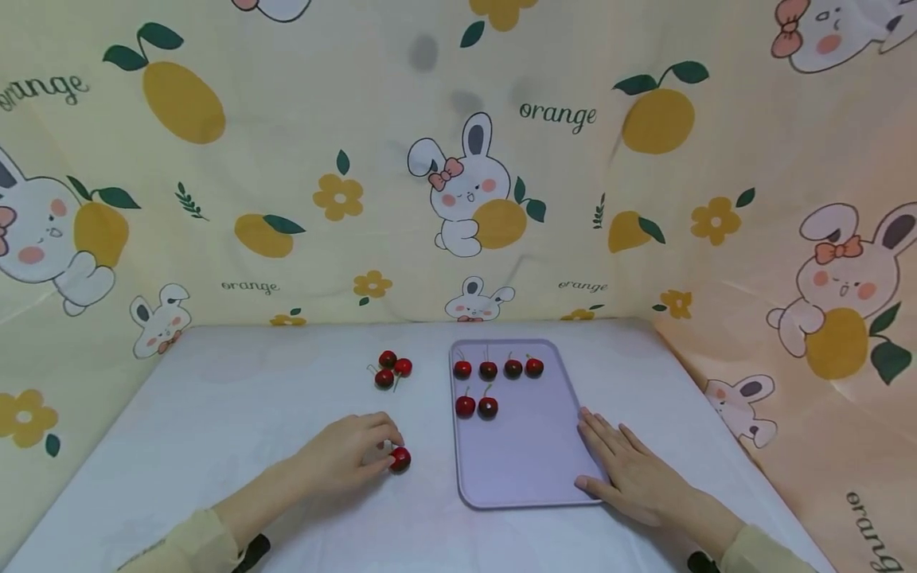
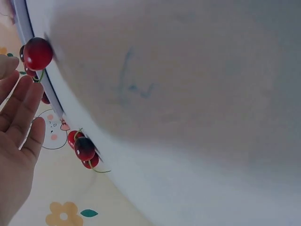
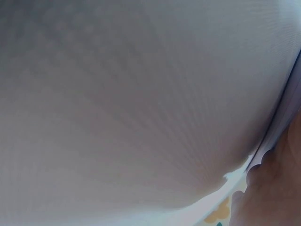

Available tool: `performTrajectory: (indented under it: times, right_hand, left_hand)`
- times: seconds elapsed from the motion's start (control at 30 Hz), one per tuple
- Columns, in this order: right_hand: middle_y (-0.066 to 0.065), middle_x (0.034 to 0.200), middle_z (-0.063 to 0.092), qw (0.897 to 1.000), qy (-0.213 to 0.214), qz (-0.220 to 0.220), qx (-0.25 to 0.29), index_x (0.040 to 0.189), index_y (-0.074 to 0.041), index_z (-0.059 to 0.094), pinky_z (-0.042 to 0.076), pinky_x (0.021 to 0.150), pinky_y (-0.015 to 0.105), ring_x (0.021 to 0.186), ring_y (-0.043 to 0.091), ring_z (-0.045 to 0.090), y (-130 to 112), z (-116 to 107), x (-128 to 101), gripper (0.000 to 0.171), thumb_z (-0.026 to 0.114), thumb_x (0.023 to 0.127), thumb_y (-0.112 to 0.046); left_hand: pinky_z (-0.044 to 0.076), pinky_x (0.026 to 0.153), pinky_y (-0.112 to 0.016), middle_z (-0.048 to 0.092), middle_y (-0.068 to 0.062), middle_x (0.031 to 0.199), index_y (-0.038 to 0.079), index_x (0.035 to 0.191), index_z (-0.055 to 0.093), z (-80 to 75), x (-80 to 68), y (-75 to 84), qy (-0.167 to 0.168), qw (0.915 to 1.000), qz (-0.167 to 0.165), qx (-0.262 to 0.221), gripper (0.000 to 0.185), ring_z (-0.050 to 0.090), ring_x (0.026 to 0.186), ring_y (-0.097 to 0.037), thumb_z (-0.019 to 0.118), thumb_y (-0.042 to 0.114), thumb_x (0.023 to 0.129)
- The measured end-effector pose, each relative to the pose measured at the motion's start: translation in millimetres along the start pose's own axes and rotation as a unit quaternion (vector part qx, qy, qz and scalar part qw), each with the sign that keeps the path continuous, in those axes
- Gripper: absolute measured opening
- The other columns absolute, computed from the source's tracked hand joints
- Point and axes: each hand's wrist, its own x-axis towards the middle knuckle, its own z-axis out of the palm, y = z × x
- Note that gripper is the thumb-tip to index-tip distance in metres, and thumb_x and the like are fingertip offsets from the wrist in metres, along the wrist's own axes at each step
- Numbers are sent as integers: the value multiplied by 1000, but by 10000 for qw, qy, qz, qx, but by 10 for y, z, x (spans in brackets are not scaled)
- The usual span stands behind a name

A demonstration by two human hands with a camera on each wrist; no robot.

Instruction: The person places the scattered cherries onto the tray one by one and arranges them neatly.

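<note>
A single dark red cherry [image 1: 400,459] sits on the white table, left of the tray. Beside it is my left hand [image 1: 347,452], thumb and fingertips close around its near side and stem. In the left wrist view the fingers [image 2: 21,110] look loosely bent next to the cherry [image 2: 38,54], with no clear grip on it. My right hand [image 1: 634,469] rests with extended fingers on the right edge of the lilac tray [image 1: 530,461]. On that tray stand several cherries [image 1: 488,370] in a back row, and two cherries [image 1: 465,407] in front of them at the left.
Farther back, left of the tray, lies a cluster of several cherries [image 1: 384,378] with thin stems. A patterned cloth [image 1: 401,263] with rabbits and oranges hangs behind the white table [image 1: 236,398]. The right wrist view shows mostly pale table surface [image 3: 131,117].
</note>
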Motion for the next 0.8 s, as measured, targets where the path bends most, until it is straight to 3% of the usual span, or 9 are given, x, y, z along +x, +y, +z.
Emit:
performTrajectory:
  times: [0.23, 0.8]
  right_hand:
    - [14, 170, 26, 10000, 35, -43, -23, 160, -1, 35, 26, 120, 62, 154, 37, 30, 10, 5, -3, 87, 54, 101, -62]
    - [13, 170, 26, 10000, 27, 11, 3, 159, -1, 37, 26, 120, 63, 154, 36, 30, 14, 30, -9, 88, 54, 100, -64]
  left_hand:
    - [57, 86, -32, 66, 12, 113, 20, 112, 72, 81, -9, -21, -13, 9999, 95, 49, 19, 64, 95, -4, 78, 24, 94]
    - [57, 90, -32, 64, 13, 112, 21, 112, 72, 145, 45, -3, -140, 9996, -181, -164, 24, 62, 98, -3, 82, 29, 92]
